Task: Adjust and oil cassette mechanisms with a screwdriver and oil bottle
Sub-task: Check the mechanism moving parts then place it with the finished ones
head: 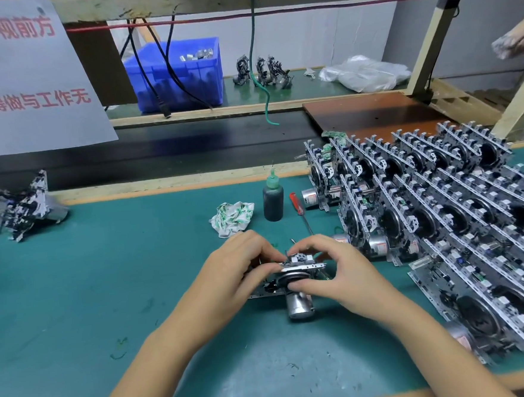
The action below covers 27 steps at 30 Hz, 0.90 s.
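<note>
One cassette mechanism point(294, 278), a metal frame with a round flywheel and a silver motor underneath, stands on the green mat point(104, 271) in the middle. My left hand point(237, 268) grips its left side with curled fingers. My right hand point(337, 270) grips its right side, thumb on the flywheel and fingers over the top. A dark oil bottle point(273, 199) with a green needle cap stands upright behind the hands. The red-handled screwdriver point(300, 212) lies on the mat just right of the bottle, its tip pointing toward my right hand.
Several rows of cassette mechanisms point(442, 223) stand packed along the right of the mat. A crumpled white-and-green rag point(232, 217) lies left of the bottle. More mechanisms point(22, 209) lie at the left edge. A blue bin point(177, 74) and plastic bag point(366, 73) sit on the back shelf.
</note>
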Each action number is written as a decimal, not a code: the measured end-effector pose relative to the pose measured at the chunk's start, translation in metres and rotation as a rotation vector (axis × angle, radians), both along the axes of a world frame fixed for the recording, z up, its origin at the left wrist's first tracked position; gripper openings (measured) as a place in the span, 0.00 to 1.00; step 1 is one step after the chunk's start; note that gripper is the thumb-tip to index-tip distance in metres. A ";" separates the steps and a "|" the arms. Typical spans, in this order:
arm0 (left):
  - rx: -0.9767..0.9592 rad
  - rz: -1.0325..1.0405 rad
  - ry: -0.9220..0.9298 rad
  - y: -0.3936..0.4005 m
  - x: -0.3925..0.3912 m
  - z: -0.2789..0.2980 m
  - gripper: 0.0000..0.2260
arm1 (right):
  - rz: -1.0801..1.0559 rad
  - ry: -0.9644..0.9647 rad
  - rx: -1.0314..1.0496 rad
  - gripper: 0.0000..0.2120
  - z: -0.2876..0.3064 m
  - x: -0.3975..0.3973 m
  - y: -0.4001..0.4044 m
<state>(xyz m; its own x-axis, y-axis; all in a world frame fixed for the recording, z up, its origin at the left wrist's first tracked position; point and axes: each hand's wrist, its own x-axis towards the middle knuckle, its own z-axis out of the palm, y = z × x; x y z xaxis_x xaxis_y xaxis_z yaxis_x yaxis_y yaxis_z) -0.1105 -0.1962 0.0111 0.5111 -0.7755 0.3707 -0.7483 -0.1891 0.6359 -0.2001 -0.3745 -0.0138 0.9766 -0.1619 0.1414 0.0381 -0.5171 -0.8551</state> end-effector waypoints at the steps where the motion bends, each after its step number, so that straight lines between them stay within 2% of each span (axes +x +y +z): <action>1: 0.000 0.000 -0.004 0.000 0.000 0.000 0.06 | 0.002 0.001 0.022 0.16 0.000 0.001 -0.001; 9: -0.066 0.016 -0.008 0.000 -0.001 -0.005 0.03 | -0.001 -0.015 0.010 0.16 0.001 0.007 -0.004; 11: -0.081 0.024 -0.018 0.001 -0.002 -0.008 0.05 | 0.020 -0.003 0.012 0.16 0.002 0.006 -0.003; 13: -0.083 0.022 -0.022 0.002 -0.003 -0.009 0.09 | 0.036 0.025 -0.071 0.19 0.003 0.003 -0.005; 15: -0.081 0.024 -0.025 0.002 -0.003 -0.009 0.08 | -0.028 -0.014 -0.277 0.23 0.003 -0.003 -0.009; 17: -0.084 0.035 -0.035 0.001 -0.002 -0.009 0.05 | -0.144 -0.115 -0.521 0.19 -0.001 -0.011 -0.008; 19: -0.086 0.041 -0.041 -0.001 -0.002 -0.008 0.04 | -0.202 -0.143 -0.674 0.15 -0.009 -0.018 -0.003; 24: -0.088 0.030 -0.026 -0.001 -0.001 -0.009 0.04 | -0.211 -0.100 -0.671 0.13 -0.018 -0.024 -0.005; 27: -0.081 0.039 -0.031 0.001 -0.003 -0.010 0.03 | -0.202 -0.027 -0.656 0.16 -0.014 -0.022 -0.005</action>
